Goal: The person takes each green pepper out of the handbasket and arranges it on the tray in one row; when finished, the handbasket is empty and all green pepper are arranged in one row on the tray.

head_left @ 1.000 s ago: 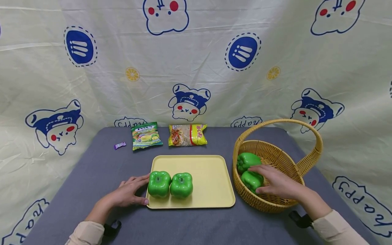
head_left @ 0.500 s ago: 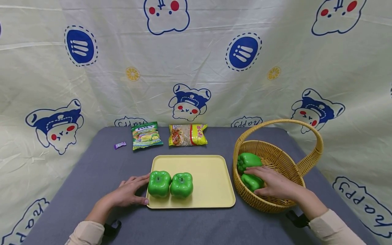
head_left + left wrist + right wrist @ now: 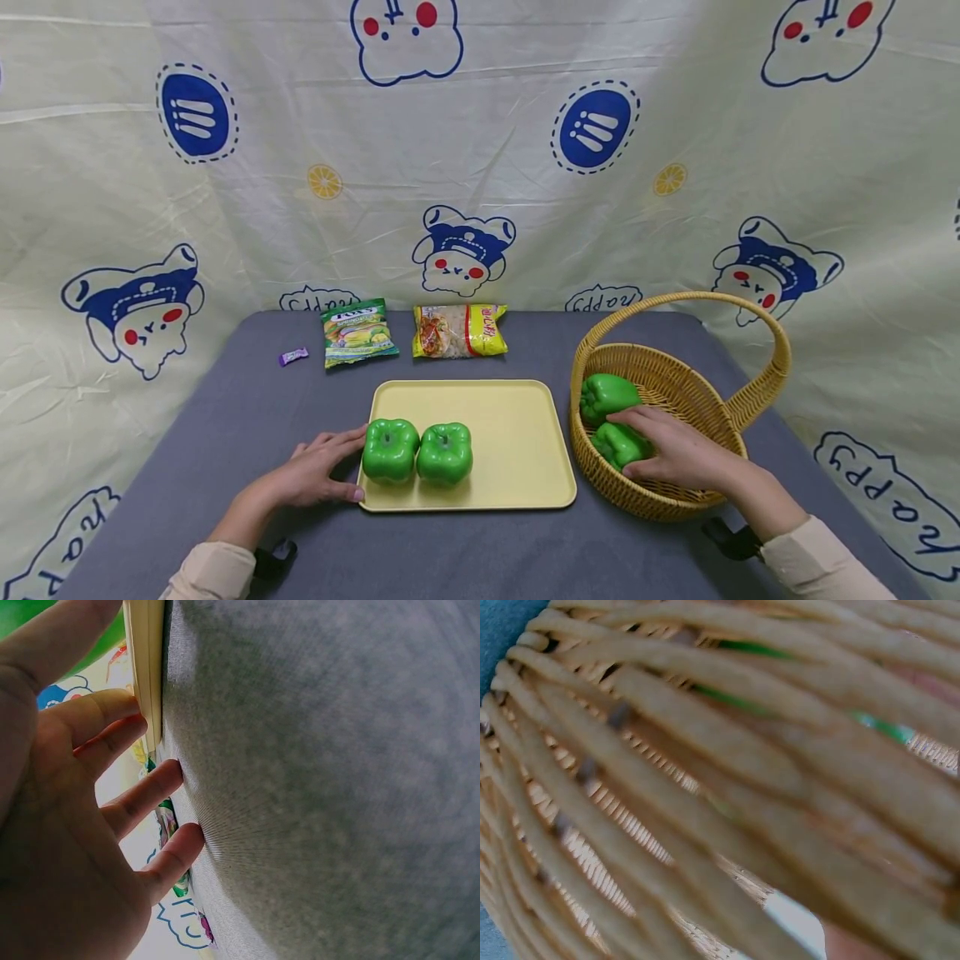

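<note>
My left hand (image 3: pixel 318 471) rests at the left edge of a pale yellow tray (image 3: pixel 510 442). Its fingers reach out fairly straight; in the left wrist view some fingertips touch the tray's rim (image 3: pixel 146 667) and others the cloth. Two green bell peppers, one on the left (image 3: pixel 390 451) and one beside it (image 3: pixel 445 454), sit upright on the tray. Inside a wicker basket (image 3: pixel 637 500), my right hand (image 3: pixel 678 450) grips a green bell pepper (image 3: pixel 617 444), fingers over its top and thumb at its near side. Another bell pepper (image 3: pixel 607 397) lies behind it. Basket weave mostly hides this hand in the right wrist view.
Behind the tray lie a green snack bag (image 3: pixel 360 333), a yellow food packet (image 3: pixel 460 332) and a small purple-wrapped candy (image 3: pixel 293 357). The basket's tall handle (image 3: pixel 772 367) arches over its right and far sides. A printed curtain (image 3: pixel 480 125) hangs behind the table.
My right hand has shifted slightly left on the near pepper in the basket, which has turned and moved a little. The left hand and the tray stay put.
</note>
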`<state>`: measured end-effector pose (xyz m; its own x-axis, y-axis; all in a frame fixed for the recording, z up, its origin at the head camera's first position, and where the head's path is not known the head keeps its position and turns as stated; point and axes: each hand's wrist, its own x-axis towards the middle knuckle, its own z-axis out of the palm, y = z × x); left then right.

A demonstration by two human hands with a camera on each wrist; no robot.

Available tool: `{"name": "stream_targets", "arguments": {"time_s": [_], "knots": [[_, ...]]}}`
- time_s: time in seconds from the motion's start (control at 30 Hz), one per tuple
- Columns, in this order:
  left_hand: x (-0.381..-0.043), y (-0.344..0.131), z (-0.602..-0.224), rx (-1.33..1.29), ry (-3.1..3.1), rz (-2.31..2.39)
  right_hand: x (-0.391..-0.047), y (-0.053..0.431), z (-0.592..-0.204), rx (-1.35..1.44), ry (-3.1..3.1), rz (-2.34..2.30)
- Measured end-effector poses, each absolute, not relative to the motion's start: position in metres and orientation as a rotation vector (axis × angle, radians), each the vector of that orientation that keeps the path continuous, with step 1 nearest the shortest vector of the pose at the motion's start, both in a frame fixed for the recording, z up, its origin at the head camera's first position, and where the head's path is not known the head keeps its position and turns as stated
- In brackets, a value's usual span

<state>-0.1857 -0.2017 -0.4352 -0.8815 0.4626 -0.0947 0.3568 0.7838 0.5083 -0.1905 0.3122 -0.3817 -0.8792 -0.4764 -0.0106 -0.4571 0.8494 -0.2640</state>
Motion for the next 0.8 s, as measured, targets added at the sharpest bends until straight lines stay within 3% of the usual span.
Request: {"name": "stream_targets", "arguments": {"time_s": [0.8], "knots": [[-0.1849,-0.2011,-0.4339,0.626,2.749,0.732,-0.1905,0.3141,-0.3837,-0.717,2.954,-0.406]]}}
